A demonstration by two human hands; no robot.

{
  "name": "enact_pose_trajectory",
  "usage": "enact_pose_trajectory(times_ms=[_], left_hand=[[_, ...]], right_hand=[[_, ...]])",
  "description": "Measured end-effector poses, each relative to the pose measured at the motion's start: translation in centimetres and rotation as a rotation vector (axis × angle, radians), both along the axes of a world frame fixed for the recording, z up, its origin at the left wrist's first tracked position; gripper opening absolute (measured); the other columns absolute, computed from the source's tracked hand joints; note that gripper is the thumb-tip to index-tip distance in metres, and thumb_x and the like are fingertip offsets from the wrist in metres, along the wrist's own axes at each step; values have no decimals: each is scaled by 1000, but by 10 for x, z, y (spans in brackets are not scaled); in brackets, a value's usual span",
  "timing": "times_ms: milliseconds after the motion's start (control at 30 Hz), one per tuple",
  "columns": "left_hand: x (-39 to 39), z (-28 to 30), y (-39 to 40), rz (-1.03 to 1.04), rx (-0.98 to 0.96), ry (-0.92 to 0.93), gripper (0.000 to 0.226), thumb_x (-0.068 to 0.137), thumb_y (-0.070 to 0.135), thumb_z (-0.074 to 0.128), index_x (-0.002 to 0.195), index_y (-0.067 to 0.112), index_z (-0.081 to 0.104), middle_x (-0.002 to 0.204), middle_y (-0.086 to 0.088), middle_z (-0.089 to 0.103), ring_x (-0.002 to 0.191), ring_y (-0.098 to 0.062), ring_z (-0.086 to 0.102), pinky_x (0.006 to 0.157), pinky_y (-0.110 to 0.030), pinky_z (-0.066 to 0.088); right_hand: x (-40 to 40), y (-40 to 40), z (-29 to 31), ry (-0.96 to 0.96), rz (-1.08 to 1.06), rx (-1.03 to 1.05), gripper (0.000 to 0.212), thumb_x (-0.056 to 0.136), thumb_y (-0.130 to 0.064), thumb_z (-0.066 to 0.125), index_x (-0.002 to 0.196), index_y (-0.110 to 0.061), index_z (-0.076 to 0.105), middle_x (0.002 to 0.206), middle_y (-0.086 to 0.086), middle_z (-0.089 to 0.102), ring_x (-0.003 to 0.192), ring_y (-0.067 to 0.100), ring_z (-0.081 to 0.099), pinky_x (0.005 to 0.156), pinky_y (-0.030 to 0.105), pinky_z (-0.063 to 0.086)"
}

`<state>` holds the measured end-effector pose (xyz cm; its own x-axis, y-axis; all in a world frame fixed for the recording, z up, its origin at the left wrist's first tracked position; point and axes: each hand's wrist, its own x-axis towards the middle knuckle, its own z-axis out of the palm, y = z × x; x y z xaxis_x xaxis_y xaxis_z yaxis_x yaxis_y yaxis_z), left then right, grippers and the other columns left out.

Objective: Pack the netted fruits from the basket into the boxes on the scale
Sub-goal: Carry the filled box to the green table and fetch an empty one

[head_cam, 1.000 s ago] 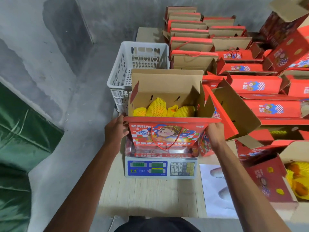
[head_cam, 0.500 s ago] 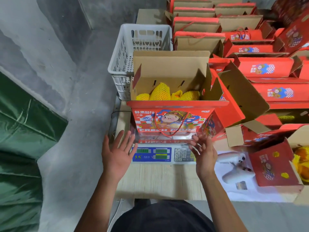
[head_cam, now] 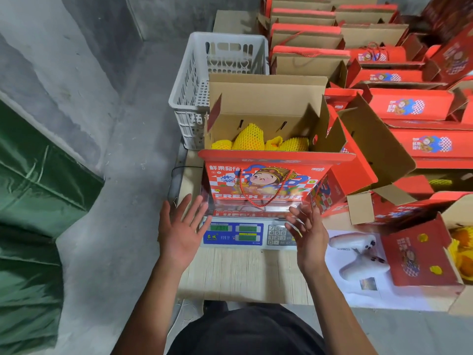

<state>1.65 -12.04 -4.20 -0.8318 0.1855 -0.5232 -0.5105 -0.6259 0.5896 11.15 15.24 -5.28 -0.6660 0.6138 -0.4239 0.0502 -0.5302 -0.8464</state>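
Low in the middle of the frame the left hand [head_cam: 179,237] is raised palm-up with its fingers spread, holding nothing, just left of the scale's display. The right hand [head_cam: 308,238] hovers over the keypad end, fingers loosely fanned and slightly blurred, also holding nothing. Neither touches the box.

Just above them sits the scale [head_cam: 238,233], a blue-faced unit with green readouts, a grey number pad and a shiny metal pan. On the pan stands the open box [head_cam: 258,183]: glossy red printed card outside with a cartoon figure, the words FRESH FRUIT and a red cord handle, plain brown corrugated card inside. Its flaps stand up and out. Inside, at the frame's centre, lie the netted fruits [head_cam: 249,139], each sleeved in bright yellow foam mesh with a fine diamond texture; one stands as a tall cone, the others lie lower beside it.

Behind the box, upper centre, is the basket [head_cam: 189,88], a white plastic crate with perforated walls; its contents are hidden from here. The pale wood-grain bench [head_cam: 238,275] carries the scale. At lower right on a white sheet lies a white game controller [head_cam: 358,254], beside another red box [head_cam: 419,254] with yellow netting showing inside. The upper right is filled with rows of open red-and-brown boxes [head_cam: 409,103].
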Motion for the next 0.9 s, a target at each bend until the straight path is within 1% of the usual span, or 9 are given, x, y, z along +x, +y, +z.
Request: enact_pose_trajectory(times_ms=[267, 400, 500, 567, 700, 733, 800, 833, 900], left_hand=[[-11, 6, 8, -15, -40, 65, 56, 99, 66, 47, 130, 26, 71, 141, -4, 64, 130, -24, 61, 107, -45, 45], [-18, 15, 13, -16, -92, 101, 50, 100, 63, 45, 124, 29, 73, 139, -2, 66, 130, -22, 62, 109, -44, 44], [-27, 25, 16, -35, -128, 154, 52, 100, 63, 47, 133, 28, 66, 139, 0, 66, 130, -20, 62, 109, -43, 44], [-33, 31, 18, -54, -164, 197, 52, 100, 62, 45, 136, 27, 61, 140, 3, 65, 132, -19, 60, 112, -42, 43], [-44, 41, 21, -103, -217, 245, 50, 104, 60, 40, 138, 28, 59, 144, 4, 61, 137, -16, 54, 120, -44, 34], [-46, 43, 22, -109, -232, 249, 52, 104, 59, 38, 141, 27, 57, 147, 4, 59, 139, -16, 53, 122, -44, 32], [-52, 47, 25, -115, -247, 258, 54, 105, 58, 37, 145, 25, 54, 148, 3, 57, 140, -16, 50, 123, -46, 30], [-55, 49, 27, -117, -251, 264, 53, 105, 57, 38, 144, 25, 55, 146, 5, 60, 140, -16, 50, 123, -46, 30], [-62, 53, 31, -129, -266, 290, 47, 104, 58, 40, 136, 30, 59, 134, 12, 67, 140, -16, 51, 122, -47, 31]], right_hand=[[0, 8, -2, 13, -13, 17, 48, 103, -53, 52, 123, -12, 67, 117, 13, 74, 89, 19, 71, 84, 36, 54], [-3, 14, -1, 39, -16, 42, 43, 105, -50, 49, 118, -13, 67, 113, 13, 73, 87, 21, 68, 86, 38, 53], [-10, 20, 4, 77, -55, 48, 43, 106, -47, 49, 118, -9, 65, 109, 14, 72, 88, 24, 64, 84, 40, 54], [-15, 24, 7, 93, -82, 69, 42, 106, -46, 50, 117, -9, 66, 106, 12, 72, 87, 23, 64, 83, 40, 52], [-24, 33, 14, 100, -120, 146, 47, 107, -43, 49, 119, -1, 67, 100, 10, 73, 87, 22, 67, 79, 34, 55], [-25, 35, 15, 93, -128, 163, 47, 107, -43, 49, 118, -2, 69, 101, 10, 74, 89, 22, 68, 78, 32, 55], [-28, 41, 17, 84, -134, 200, 42, 106, -44, 49, 112, -10, 72, 105, 9, 74, 93, 20, 67, 79, 31, 53], [-29, 43, 19, 84, -135, 223, 40, 106, -45, 49, 110, -12, 72, 104, 7, 72, 91, 17, 66, 76, 28, 52], [-32, 47, 23, 87, -144, 263, 43, 105, -44, 50, 112, -9, 72, 98, 3, 69, 83, 10, 63, 69, 22, 50]])
